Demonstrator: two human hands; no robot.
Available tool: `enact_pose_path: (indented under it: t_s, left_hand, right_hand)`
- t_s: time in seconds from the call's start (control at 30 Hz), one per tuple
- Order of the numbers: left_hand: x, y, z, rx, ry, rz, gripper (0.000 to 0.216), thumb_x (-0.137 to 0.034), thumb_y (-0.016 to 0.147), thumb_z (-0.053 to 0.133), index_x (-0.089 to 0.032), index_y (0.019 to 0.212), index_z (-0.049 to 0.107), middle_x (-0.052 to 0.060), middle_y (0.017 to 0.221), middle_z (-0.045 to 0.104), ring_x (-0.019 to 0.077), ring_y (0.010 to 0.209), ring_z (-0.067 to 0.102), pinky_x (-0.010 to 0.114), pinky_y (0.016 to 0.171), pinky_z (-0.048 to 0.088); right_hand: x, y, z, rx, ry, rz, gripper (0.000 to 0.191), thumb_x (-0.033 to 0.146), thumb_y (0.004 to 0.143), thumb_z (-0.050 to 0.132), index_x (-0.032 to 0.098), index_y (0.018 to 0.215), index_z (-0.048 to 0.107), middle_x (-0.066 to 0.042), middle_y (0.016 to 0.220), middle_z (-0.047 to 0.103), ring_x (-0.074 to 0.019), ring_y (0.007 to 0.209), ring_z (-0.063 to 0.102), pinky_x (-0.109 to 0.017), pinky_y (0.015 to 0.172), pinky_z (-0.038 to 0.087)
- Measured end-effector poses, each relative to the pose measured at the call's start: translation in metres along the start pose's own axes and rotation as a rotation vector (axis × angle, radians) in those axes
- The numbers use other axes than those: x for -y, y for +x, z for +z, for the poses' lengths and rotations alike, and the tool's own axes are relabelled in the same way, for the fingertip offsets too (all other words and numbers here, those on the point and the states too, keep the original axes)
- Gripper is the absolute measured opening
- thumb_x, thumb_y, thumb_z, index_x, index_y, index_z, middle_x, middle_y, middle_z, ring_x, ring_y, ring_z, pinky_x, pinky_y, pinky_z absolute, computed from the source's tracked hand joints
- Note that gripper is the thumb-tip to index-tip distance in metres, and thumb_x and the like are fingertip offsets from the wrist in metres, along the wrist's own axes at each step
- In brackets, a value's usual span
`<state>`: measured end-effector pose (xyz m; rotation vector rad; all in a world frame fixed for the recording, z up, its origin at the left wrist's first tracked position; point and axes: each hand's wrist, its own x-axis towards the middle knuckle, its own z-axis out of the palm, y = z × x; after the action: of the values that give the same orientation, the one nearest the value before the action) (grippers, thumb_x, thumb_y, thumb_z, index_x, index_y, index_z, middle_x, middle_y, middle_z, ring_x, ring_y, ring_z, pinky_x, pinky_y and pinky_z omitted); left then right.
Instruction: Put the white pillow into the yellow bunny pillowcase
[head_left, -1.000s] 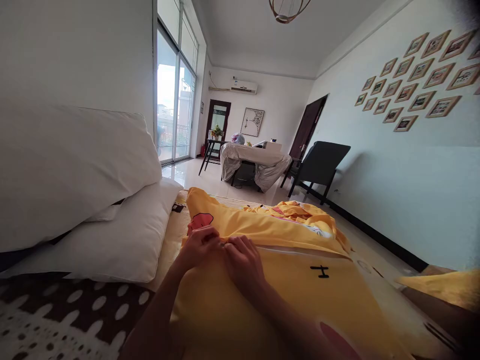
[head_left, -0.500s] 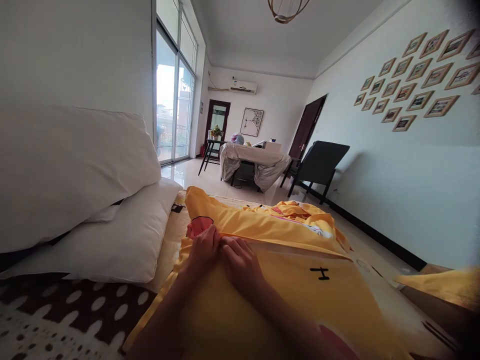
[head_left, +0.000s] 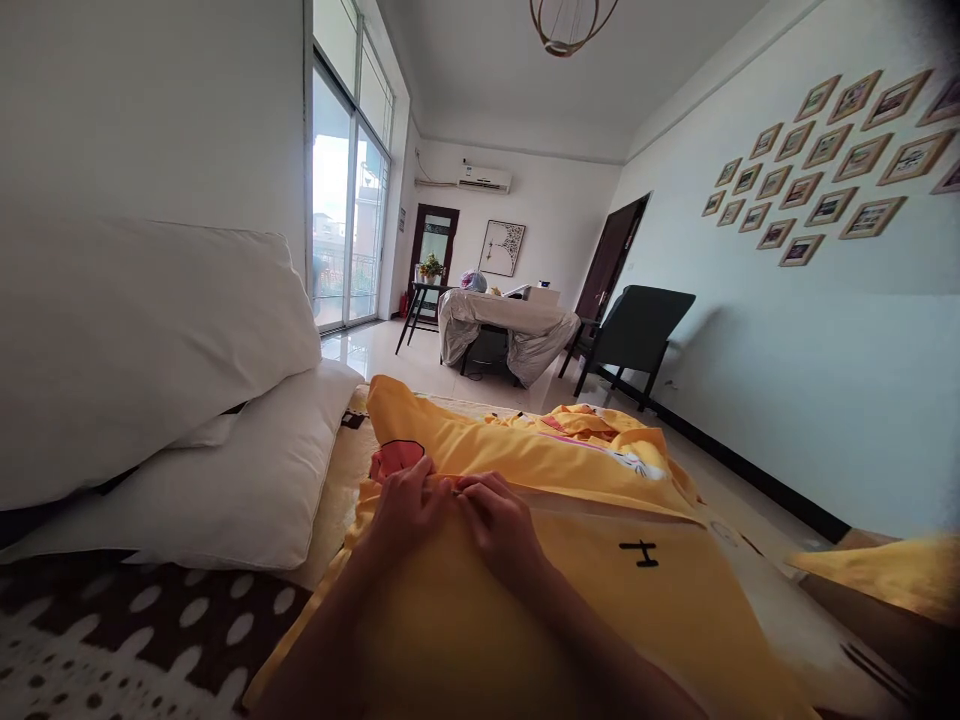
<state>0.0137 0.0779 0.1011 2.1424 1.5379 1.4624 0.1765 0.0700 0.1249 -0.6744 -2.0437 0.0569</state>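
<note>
A yellow pillowcase with black marks and a pink print covers a pillow that lies in front of me. My left hand and my right hand sit side by side on its open edge, fingers curled and pinching the yellow fabric where a white strip of the inner pillow shows. Beyond them more yellow cloth lies bunched up.
Two white pillows are stacked at my left on a brown blanket with white dots. Across the shiny floor stand a covered table, a dark chair and a small plant stand. Framed pictures hang on the right wall.
Both hands have kept their grip at the pillowcase edge and shifted slightly right and down. The fabric edge has been tugged a little.
</note>
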Motion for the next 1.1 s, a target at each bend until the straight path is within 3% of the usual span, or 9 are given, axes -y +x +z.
enact_pose_path:
  t_s: [0.17,0.8,0.97,1.1]
  left_hand:
    - [-0.001,0.002,0.001,-0.004,-0.027,-0.038,0.026,-0.032,0.089,0.034,-0.021,0.065,0.034,-0.002,0.058,0.048,0.0133,0.056,0.046,0.027,0.059,0.028]
    - [-0.005,0.002,-0.002,-0.006,0.053,-0.009,0.030,-0.031,0.090,0.033,-0.020,0.063,0.034,-0.001,0.056,0.049,0.0130,0.055,0.046,0.026,0.058,0.026]
    - [-0.007,0.001,-0.002,-0.050,0.095,-0.043,0.031,-0.031,0.091,0.031,-0.019,0.063,0.036,-0.003,0.056,0.052,0.0124,0.055,0.047,0.028,0.074,0.033]
    - [-0.005,0.000,0.000,-0.099,0.112,-0.041,0.031,-0.029,0.090,0.031,-0.018,0.062,0.036,-0.005,0.053,0.050,0.0116,0.055,0.047,0.038,0.092,0.027]
  right_hand:
    - [0.000,0.000,0.001,-0.019,-0.011,-0.004,0.015,0.016,0.089,0.049,0.021,0.079,0.060,-0.006,0.087,0.066,-0.0165,0.083,0.060,-0.029,0.075,0.052]
    - [-0.002,-0.002,-0.001,-0.033,-0.139,0.012,0.012,0.019,0.088,0.053,0.021,0.078,0.058,-0.003,0.079,0.065,-0.0158,0.075,0.056,-0.027,0.071,0.045]
    - [-0.009,-0.005,-0.012,-0.058,-0.171,0.045,0.012,0.017,0.086,0.054,0.020,0.075,0.054,-0.002,0.076,0.062,-0.0160,0.074,0.055,-0.027,0.070,0.044]
    - [-0.018,-0.012,-0.028,-0.092,-0.181,0.056,0.010,0.017,0.087,0.053,0.021,0.078,0.053,-0.001,0.077,0.061,-0.0154,0.074,0.055,-0.026,0.069,0.044]
